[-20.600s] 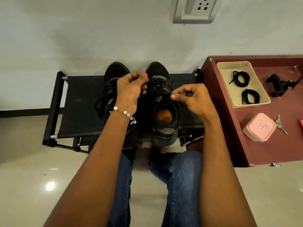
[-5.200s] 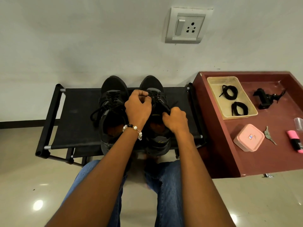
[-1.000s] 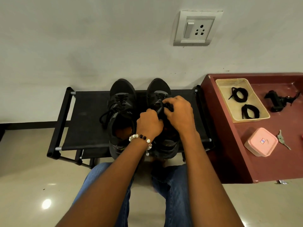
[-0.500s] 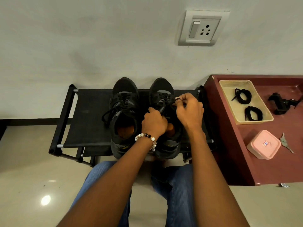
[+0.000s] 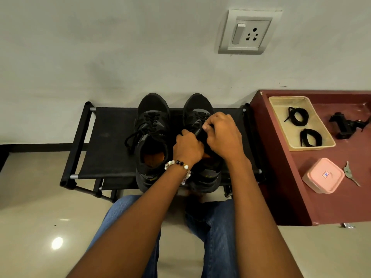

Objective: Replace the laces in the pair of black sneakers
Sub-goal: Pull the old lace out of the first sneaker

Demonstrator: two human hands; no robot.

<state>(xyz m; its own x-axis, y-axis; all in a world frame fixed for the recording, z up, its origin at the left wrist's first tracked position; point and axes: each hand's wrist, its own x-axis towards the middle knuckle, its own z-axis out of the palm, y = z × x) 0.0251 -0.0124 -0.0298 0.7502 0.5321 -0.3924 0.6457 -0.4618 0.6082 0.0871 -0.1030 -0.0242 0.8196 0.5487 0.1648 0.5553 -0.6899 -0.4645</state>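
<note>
No brand name can be read anywhere; the pink box point(image 5: 323, 175) at the right of the frame carries a small label whose marks are too small to make out. The two black sneakers stand side by side at the centre of the frame on a black rack point(image 5: 112, 141), toes toward the wall. The left sneaker point(image 5: 151, 137) is laced, with its bow hanging loose over its left side. Over the right sneaker point(image 5: 197, 111) both hands meet: the left hand point(image 5: 187, 148) is curled at the tongue, and the right hand point(image 5: 222, 135) has thumb and fingers curled around a black lace point(image 5: 198, 131); whether the left hand actually holds the lace cannot be told. A beaded bracelet point(image 5: 178, 167) circles the left wrist. The rack's fabric lies bare left of the shoes. Its right edge is just beside a maroon table point(image 5: 281, 177). On that table a beige tray point(image 5: 321, 146) holds two coiled black laces point(image 5: 299, 116), with a key point(image 5: 349, 173) near the pink box.
</note>
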